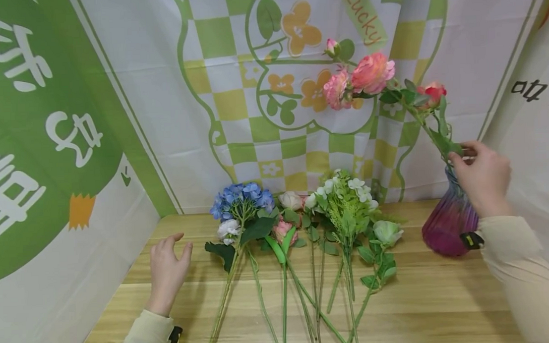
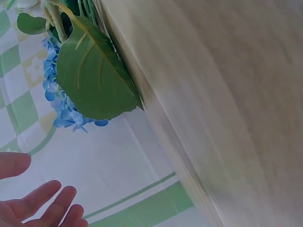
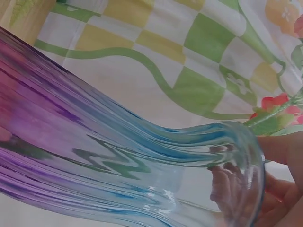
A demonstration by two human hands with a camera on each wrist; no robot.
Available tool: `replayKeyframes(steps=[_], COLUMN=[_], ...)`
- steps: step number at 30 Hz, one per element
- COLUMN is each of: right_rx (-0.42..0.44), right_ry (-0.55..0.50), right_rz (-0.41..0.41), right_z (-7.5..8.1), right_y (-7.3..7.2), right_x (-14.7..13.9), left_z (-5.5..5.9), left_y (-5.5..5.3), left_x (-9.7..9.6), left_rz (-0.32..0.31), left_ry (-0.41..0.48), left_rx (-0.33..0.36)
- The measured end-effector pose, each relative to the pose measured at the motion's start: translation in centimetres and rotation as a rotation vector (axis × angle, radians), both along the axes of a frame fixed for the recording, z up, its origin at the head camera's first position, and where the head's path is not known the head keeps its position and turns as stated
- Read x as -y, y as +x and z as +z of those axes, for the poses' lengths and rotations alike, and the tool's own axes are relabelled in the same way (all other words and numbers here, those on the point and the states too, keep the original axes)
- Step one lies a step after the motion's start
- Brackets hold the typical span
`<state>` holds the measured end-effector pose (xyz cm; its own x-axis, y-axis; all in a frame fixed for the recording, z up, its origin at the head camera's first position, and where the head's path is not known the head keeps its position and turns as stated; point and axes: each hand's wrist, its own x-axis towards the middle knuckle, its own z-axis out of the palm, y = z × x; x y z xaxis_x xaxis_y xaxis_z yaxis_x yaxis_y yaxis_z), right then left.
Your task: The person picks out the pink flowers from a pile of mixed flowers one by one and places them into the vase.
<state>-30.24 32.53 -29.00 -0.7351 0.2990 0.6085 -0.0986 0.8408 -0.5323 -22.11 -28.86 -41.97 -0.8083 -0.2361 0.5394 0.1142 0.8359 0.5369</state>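
At the mouth of a purple-and-blue glass vase (image 1: pixel 450 221), my right hand (image 1: pixel 482 177) pinches the stem of a pink rose spray (image 1: pixel 373 74). Its blooms lean far to the left, above the table. The right wrist view shows the vase's clear rim (image 3: pixel 255 175) close by the fingers (image 3: pixel 279 151); how far the stem reaches inside I cannot tell. On the left side my left hand (image 1: pixel 167 268) holds nothing, its fingers relaxed and spread from the thumb. Nearest to it is a blue hydrangea (image 1: pixel 243 200) with a broad green leaf (image 2: pixel 94 71).
Several artificial flowers lie on the wooden table (image 1: pixel 410 298), stems toward me. Among them are a white-flowered green bunch (image 1: pixel 346 204), a pale green rose (image 1: pixel 387 233) and a pink bloom (image 1: pixel 283 230). A checked cloth (image 1: pixel 231 105) hangs behind.
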Motion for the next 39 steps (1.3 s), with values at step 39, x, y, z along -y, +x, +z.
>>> replayKeyframes(steps=[39], right_rx=[-0.214], right_ry=[0.120], right_rz=[0.093], right_z=[-2.0], right_y=[4.7], right_x=[9.0], left_z=[3.2], left_y=[-3.2], left_x=[-8.7], left_rz=[-0.132], left_ry=[0.058], left_rx=[0.020])
